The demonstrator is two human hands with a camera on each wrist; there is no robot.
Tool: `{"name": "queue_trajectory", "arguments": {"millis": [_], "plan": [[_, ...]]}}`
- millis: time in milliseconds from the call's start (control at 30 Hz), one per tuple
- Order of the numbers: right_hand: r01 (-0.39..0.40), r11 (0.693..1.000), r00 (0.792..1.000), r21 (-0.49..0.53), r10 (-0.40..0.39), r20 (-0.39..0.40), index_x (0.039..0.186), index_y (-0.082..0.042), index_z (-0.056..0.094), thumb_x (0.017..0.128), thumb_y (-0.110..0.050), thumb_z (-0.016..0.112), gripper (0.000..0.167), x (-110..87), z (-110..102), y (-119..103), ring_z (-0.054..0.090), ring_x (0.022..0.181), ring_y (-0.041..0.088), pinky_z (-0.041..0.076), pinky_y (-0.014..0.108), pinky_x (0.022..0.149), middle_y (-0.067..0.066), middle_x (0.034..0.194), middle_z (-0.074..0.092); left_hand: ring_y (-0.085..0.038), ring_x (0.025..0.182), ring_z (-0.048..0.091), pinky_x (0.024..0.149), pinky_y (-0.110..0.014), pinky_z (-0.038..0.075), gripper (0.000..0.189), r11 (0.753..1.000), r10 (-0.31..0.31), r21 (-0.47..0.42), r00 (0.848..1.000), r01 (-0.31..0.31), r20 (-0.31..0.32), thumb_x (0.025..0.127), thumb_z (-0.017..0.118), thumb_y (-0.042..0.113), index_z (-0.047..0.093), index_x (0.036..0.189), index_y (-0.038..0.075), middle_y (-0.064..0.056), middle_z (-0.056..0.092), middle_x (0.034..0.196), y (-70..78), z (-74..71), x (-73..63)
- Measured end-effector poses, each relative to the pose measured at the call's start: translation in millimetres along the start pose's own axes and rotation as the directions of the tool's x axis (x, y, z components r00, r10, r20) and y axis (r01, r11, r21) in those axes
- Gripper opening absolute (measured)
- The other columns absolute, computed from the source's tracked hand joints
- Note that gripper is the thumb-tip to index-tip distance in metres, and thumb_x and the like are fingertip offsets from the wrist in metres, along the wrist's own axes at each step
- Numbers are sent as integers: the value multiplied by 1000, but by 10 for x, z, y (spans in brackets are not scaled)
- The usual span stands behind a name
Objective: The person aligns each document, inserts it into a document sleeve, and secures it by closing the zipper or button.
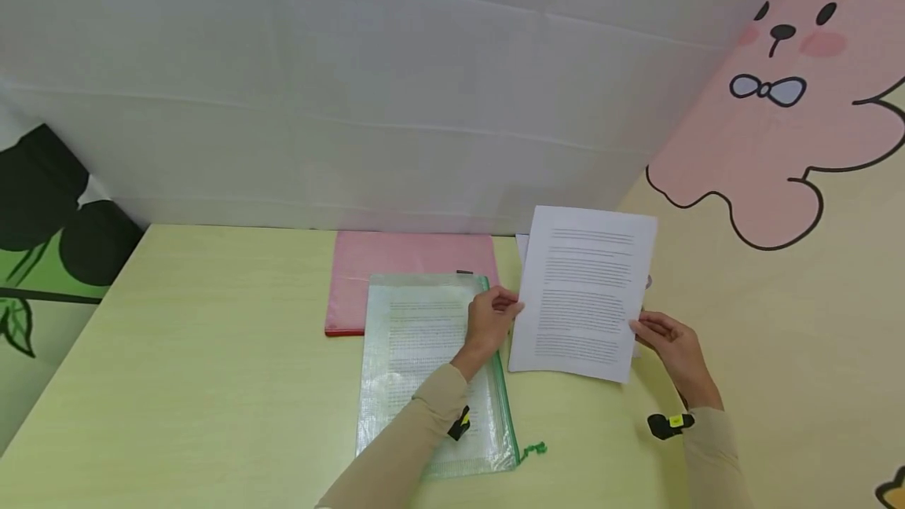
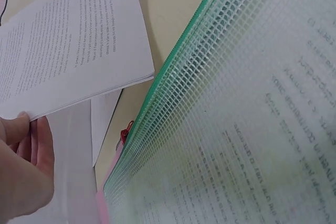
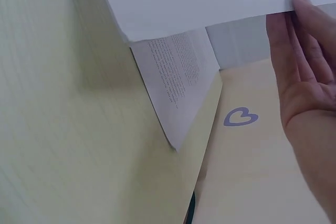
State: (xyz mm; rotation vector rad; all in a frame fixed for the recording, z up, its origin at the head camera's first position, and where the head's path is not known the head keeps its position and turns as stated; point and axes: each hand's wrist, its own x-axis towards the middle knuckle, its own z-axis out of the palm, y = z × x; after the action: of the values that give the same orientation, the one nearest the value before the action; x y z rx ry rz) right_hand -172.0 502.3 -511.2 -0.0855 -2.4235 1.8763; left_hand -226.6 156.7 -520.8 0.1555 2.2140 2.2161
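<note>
A thin stack of printed paper is held up off the table, text side showing. My left hand pinches its left edge between thumb and fingers. On the opposite edge, my right hand pinches it, thumb on top, as the right wrist view shows. Left of the stack lies a clear mesh zip pouch with a green zipper edge and a printed page inside. The left forearm crosses over this pouch. Below the raised stack, another printed sheet lies on the table, mostly hidden in the head view.
Partly under the mesh pouch, a pink pouch with a red edge lies toward the back of the table. A green cord hangs from the zipper's near end. A white wall sheet borders the back; a patterned wall stands at right.
</note>
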Motion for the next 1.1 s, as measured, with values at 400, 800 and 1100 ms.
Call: {"name": "queue_trajectory", "arguments": {"millis": [400,800,1100], "plan": [[48,982,999,185,-45,-19,117,5,67,96,2,69,21,-140,-14,15,72,97,10,57,27,89,0,105,75,-26,96,70,83,-28,58,3,994,110,-37,988,-107,109,93,74,0,71,94,-1,-11,73,98,96,-69,-130],[101,933,992,345,-122,42,115,4,67,98,16,55,24,-267,-6,61,73,100,15,56,31,93,5,108,75,-17,95,69,83,-25,58,7,988,156,-14,959,-157,237,94,75,6,72,95,-1,-8,74,98,90,-160,-209],[186,882,964,434,-249,94,124,13,63,98,23,46,33,-286,-2,65,73,107,21,55,33,96,10,118,74,-21,100,69,86,-26,57,10,985,167,-6,941,-173,293,96,74,12,72,104,6,-6,73,102,67,-172,-241]]}}
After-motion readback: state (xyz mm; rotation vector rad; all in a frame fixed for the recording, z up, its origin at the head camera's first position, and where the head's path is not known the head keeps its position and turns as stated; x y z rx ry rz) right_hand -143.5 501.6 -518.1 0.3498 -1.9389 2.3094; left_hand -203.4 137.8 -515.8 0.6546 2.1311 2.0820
